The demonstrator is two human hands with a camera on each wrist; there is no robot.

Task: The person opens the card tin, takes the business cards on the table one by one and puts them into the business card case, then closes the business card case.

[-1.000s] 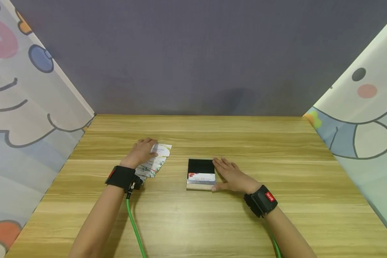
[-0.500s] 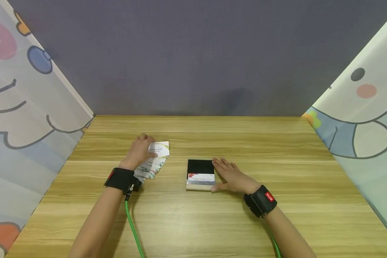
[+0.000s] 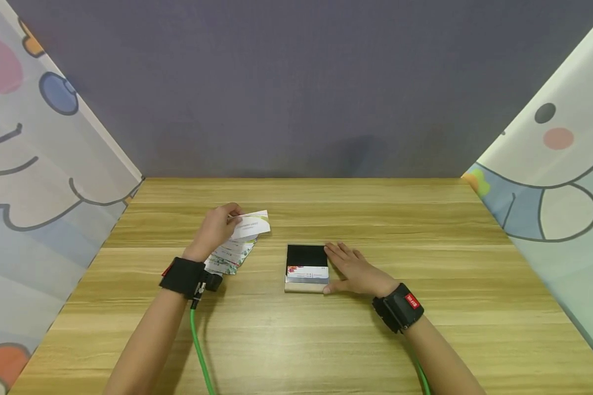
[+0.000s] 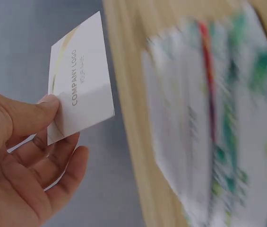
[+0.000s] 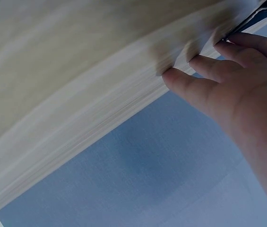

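Note:
My left hand (image 3: 219,229) pinches a white business card (image 3: 251,224) between thumb and fingers. In the left wrist view the business card (image 4: 83,80) reads "COMPANY LOGO" and carries a gold curve along one edge. Below that hand, a fanned stack of business cards (image 3: 231,255) lies on the table, some with green leaf prints. A card holder (image 3: 307,255), black inside with a silvery front, lies open at the middle, a card with red flowers in its lower part. My right hand (image 3: 358,271) rests at the holder's right edge, fingers extended.
The wood-grain table (image 3: 440,236) backs onto a dark grey panel (image 3: 296,93). Cartoon-printed sheets (image 3: 568,186) flank it on both sides. A green cable (image 3: 200,345) trails from the left wrist band toward the front.
My left hand has lifted the top business card off the fanned stack, tilting it and moving it slightly right. My right hand and the card holder have stayed in place.

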